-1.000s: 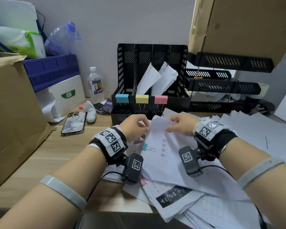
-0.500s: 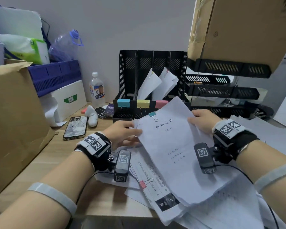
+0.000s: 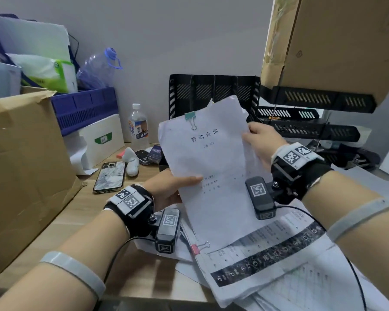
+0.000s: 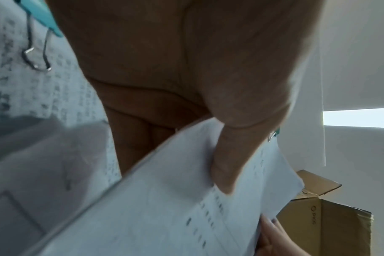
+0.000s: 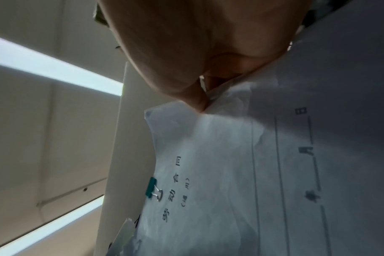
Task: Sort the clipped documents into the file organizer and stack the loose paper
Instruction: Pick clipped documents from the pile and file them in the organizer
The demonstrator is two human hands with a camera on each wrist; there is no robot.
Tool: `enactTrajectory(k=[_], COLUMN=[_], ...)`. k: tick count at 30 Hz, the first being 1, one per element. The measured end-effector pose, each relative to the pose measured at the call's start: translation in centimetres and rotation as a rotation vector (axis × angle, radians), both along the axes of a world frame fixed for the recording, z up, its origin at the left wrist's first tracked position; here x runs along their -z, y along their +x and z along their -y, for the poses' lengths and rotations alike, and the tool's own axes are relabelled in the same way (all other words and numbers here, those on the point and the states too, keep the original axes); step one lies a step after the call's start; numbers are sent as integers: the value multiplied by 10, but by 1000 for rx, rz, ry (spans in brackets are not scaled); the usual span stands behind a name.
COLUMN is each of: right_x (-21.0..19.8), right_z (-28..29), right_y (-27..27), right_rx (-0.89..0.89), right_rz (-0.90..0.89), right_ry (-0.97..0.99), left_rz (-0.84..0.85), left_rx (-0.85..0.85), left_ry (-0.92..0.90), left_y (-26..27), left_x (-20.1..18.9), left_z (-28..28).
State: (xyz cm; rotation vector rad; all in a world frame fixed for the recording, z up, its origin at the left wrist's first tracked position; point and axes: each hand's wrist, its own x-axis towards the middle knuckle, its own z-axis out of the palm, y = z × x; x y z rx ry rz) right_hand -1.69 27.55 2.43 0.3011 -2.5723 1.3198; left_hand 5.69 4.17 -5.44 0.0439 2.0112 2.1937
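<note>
Clipped document being held up in front of the file organizer [image 3: 213,90]

Both hands are gripping the clipped document [image 3: 208,167]: the left hand [image 3: 166,189] is pinching its left edge with thumb on the front, and the right hand [image 3: 259,142] is curling its fingers [image 3: 248,136] round the right edge. The document is hanging upright just in front of the file organizer, above the loose paper [image 3: 279,265] lying on the counter [image 3: 94,212]. Its long axis is running near vertical, leaning slightly, with the green binder clip [image 3: 191,118] at the top edge pointing up towards the organizer. The sheets are looking limp, so the unclipped bottom is likely fanning or catching on a divider when lowered, and the grip at the edges is risking creases.
</note>
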Motion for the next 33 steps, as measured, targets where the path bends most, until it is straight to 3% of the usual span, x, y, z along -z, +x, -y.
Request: enactTrajectory(k=[6,11,13,16,19,22,28,33], right_x=[-33,-64,-82,-113,-141,-155,-149,-135], right_z=[36,85,105,132,150,155,140,135], right_y=[-11,4,10,17,18,9,-25,-54], right_rx=[13,-373,-478,-562,-494,-374,-292,-235], right_rz=[-98,111,121,74,26,-6,8,74], right_ry=[14,26,28,-41,-181,-294,-404,-411], left_rz=[-203,-388,-517,-647,-728,-672,-470,-424], left_rx=[-352,-632,-671,-743,-755,-722,-570,-485], left_ry=[-28,-271,-447,-882,-969,-995,-956,-945], left_y=[-16,-26,-30,-35,-45,-56,-74,-100], left_x=[-22,-69,-88,-112,-126,-130,-117,-100], left_z=[19,26,27,24,24,30,33,34])
